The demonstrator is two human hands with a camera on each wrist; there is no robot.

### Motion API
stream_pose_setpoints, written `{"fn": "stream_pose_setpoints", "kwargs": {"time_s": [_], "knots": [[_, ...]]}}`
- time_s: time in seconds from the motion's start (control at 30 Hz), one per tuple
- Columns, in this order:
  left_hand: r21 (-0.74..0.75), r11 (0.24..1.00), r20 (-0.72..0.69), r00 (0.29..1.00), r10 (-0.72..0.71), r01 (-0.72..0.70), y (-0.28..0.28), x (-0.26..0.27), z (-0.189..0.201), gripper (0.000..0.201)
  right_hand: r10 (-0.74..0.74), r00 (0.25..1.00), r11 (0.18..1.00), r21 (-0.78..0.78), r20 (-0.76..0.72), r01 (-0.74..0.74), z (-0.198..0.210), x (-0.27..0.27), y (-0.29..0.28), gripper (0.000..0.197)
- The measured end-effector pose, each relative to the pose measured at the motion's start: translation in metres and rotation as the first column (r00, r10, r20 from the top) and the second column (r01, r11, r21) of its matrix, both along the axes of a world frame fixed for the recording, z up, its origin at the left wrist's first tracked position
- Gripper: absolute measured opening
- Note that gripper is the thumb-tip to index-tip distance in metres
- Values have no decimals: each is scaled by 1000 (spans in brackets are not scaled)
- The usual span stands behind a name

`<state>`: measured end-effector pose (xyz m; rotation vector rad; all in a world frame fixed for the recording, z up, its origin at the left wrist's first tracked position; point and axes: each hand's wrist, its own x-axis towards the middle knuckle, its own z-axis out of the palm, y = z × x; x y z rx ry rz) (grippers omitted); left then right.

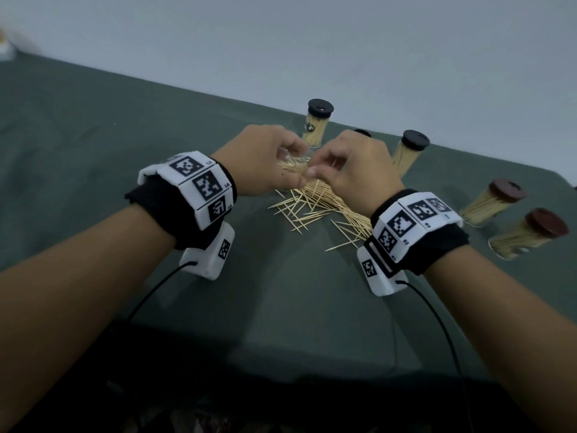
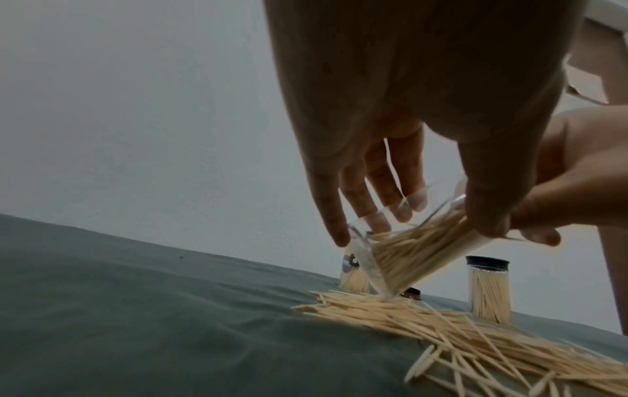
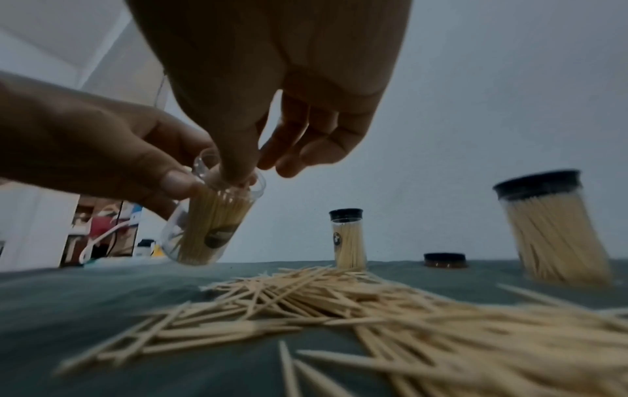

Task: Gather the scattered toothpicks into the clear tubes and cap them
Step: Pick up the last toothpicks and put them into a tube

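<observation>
Item: open tube [image 3: 210, 223], partly filled, tilted, held in left hand [image 1: 262, 160] grip just above the pile [image 1: 324, 207]; right hand [image 1: 352, 170] fingertips at tube mouth, pinch contents hidden, can't tell what they hold. Done: 4 capped tubes [image 1: 317, 126] standing full. Left: big pile on counter [image 1: 156, 120], 1 loose cap [image 3: 445, 260] w/o tube, approx. mid-task.

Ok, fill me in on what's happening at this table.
A person is refilling toothpick tubes. The left hand holds an uncapped clear tube, tilted and partly full, just above the pile of loose toothpicks on the green cloth. The right hand has its fingertips at the tube's mouth, feeding toothpicks in. Four filled, capped tubes stand behind and to the right, and a loose cap lies on the cloth. Plenty of toothpicks remain scattered.
</observation>
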<state>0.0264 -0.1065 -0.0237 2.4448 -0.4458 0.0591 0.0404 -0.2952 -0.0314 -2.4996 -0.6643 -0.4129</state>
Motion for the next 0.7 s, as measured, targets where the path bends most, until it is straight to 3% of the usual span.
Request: {"fn": "stream_pose_setpoints", "kwargs": {"time_s": [0.1,0.17,0.23,0.37,0.57,0.7], "knots": [[-20,999,22,999,46,-45,7,4,2,50,-65,997,983,169,-32,70,4,5,3,7],[-25,996,14,996,86,-85,16,7,3,48,-101,990,980,162,-93,115,6,13,3,14],[-25,992,4,992,124,-124,24,11,2,48,-123,971,992,-4,-207,124,7,25,1,18],[-29,987,10,987,158,-158,30,15,0,47,-176,912,897,-441,-371,-7,7,44,0,61],[-7,989,19,989,149,-149,30,17,0,46,-242,804,859,-506,-544,-84,5,58,7,105],[0,988,22,987,157,-157,32,18,1,46,-272,846,768,-634,-458,-96,1,55,9,100]]}}
